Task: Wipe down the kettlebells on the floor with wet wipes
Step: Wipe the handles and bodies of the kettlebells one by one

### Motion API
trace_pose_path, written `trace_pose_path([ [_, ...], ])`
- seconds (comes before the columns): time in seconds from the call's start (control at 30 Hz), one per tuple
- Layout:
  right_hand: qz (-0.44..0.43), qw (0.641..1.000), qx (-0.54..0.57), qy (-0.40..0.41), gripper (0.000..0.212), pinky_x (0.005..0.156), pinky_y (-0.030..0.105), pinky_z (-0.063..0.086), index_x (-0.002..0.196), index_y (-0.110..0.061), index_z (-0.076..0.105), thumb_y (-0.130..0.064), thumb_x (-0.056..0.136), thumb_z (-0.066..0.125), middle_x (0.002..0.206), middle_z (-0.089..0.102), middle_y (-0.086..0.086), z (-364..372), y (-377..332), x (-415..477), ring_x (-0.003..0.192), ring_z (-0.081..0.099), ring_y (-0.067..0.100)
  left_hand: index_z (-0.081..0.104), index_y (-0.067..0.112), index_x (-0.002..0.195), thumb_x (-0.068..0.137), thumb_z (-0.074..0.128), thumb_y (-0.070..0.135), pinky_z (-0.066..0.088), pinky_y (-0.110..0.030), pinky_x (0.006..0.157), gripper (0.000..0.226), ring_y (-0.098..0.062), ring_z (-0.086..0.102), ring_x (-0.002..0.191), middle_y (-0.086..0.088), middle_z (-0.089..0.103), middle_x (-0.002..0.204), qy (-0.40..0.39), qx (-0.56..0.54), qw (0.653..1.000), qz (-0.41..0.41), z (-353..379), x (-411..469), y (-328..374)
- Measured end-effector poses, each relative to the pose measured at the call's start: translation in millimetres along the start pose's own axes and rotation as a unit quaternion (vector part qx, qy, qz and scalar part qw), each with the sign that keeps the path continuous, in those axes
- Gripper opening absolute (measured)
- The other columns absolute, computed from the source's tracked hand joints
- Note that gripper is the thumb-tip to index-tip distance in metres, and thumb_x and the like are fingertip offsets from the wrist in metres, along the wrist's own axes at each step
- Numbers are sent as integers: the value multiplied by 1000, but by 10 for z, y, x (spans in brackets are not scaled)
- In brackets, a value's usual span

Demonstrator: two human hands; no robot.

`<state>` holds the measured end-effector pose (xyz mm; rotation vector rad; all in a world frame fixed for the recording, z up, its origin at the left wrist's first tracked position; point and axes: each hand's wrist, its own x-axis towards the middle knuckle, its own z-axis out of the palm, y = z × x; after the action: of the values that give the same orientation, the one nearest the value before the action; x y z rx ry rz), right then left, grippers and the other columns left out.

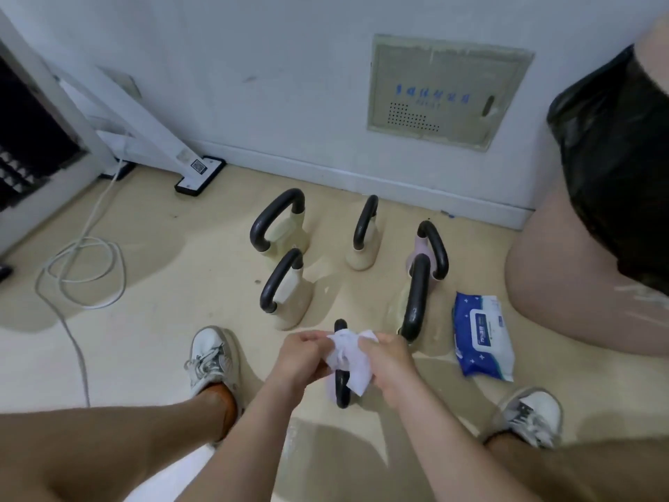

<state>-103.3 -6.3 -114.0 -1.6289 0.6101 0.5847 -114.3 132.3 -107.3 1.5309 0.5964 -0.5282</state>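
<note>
Several kettlebells with black handles stand on the beige floor. Three cream ones sit at the back left (280,226), the back middle (365,240) and the front left (287,291). A pink one (429,248) stands at the back right, with another (414,302) in front of it. The nearest kettlebell (342,387) is mostly hidden under my hands. Both my left hand (302,360) and my right hand (389,360) pinch a crumpled white wet wipe (349,356) between them, just above that kettlebell's handle. A blue pack of wet wipes (481,335) lies on the floor to the right.
My two white sneakers (211,356) (530,416) flank the nearest kettlebell. A white cable (87,269) coils on the floor at left, below a white stand base (199,173). A bin lined with a black bag (579,248) stands at right. The wall runs behind the kettlebells.
</note>
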Motion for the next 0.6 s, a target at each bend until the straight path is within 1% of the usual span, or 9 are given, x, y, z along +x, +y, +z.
trace_pose_path([
  [0.07, -6, 986, 154, -60, 10, 73, 36, 56, 92, -7, 66, -13, 92, 58, 101, 69, 16, -208, -367, -103, 85, 66, 29, 63, 8, 77, 70, 53, -1, 49, -30, 74, 15, -19, 59, 70, -8, 61, 76, -62, -103, 992, 30, -82, -83, 296],
  [0.13, -57, 943, 310, -104, 28, 76, 41, 56, 110, -6, 63, -26, 92, 61, 111, 68, 21, -536, -777, -452, 95, 68, 34, 54, 9, 77, 79, 54, 7, 48, -41, 88, 3, -28, 60, 91, -16, 60, 97, -216, -247, 941, 79, -102, -386, 672],
  [0.17, -65, 923, 359, -120, 27, 76, 42, 56, 108, -10, 63, -30, 90, 61, 103, 70, 18, -629, -908, -579, 90, 69, 34, 52, 9, 75, 84, 54, 11, 49, -44, 87, 9, -33, 59, 96, -19, 60, 104, -265, -308, 911, 75, -87, -485, 748],
  [0.23, -104, 911, 358, -178, 20, 72, 37, 52, 85, -11, 65, -27, 90, 55, 76, 67, 9, -779, -1120, -811, 70, 68, 26, 54, 10, 72, 90, 59, 21, 55, -38, 67, 21, -31, 65, 81, -17, 67, 94, -290, -298, 907, 68, -3, -655, 880],
  [0.3, -183, 916, 300, -192, 13, 68, 33, 51, 83, -11, 64, -13, 89, 53, 75, 64, 7, -914, -1247, -1083, 69, 64, 22, 63, 12, 79, 87, 57, 39, 49, -28, 57, 28, -19, 61, 61, -5, 65, 74, -266, -192, 940, 95, 131, -875, 919],
  [0.37, -248, 919, 236, -194, 16, 69, 33, 53, 98, -12, 63, -2, 88, 55, 85, 64, 11, -975, -1363, -1238, 76, 62, 23, 74, 14, 90, 85, 55, 51, 48, -27, 61, 42, -16, 61, 66, -5, 65, 78, -278, -103, 946, 129, 178, -958, 920],
  [0.43, -278, 932, 160, -169, 24, 70, 34, 52, 107, -12, 63, 1, 88, 59, 90, 62, 16, -1030, -1454, -1396, 79, 61, 26, 74, 6, 93, 74, 70, 58, 49, -30, 72, 56, -24, 63, 81, -12, 67, 88, -316, -84, 931, 162, 164, -1009, 917],
  [0.53, -308, 950, -35, -50, 26, 69, 30, 53, 111, -16, 66, -8, 87, 67, 99, 67, 12, -1090, -1526, -1483, 80, 64, 22, 69, -1, 80, 63, 84, 51, 44, -35, 84, 57, -28, 59, 86, -15, 64, 86, -324, -49, 917, 227, 125, -1036, 950],
  [0.6, -308, 911, -265, 70, 21, 72, 27, 50, 105, -17, 70, -23, 85, 69, 98, 68, 3, -1182, -1537, -1472, 88, 65, 19, 73, 8, 69, 65, 83, 43, 48, -29, 81, 37, -23, 64, 80, -9, 70, 80, -295, -43, 919, 260, 110, -1072, 1004],
])
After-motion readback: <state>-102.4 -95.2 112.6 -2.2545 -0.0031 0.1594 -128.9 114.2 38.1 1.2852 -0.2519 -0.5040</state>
